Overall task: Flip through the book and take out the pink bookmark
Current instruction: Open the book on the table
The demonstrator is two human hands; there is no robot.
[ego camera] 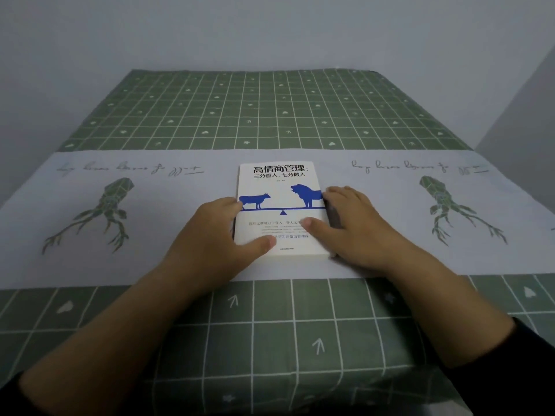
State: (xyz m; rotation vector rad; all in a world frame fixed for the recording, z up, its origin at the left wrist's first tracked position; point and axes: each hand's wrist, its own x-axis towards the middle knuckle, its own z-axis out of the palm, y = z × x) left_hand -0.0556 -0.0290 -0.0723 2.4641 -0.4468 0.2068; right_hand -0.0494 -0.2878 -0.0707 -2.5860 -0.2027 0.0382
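Note:
A closed white book (277,187), with black title characters and a blue cow and lion on a seesaw on its cover, lies flat in the middle of the table. My left hand (219,232) grips its left edge, thumb resting on the cover near the bottom. My right hand (357,226) holds the right edge, thumb on the cover and fingers down along the page side. No pink bookmark shows anywhere; the pages are hidden under the cover.
The table carries a green checked cloth (270,115) with a pale band (120,250) printed with green plant figures under the book. Grey walls stand close behind and to the right. The table's near edge lies under my forearms.

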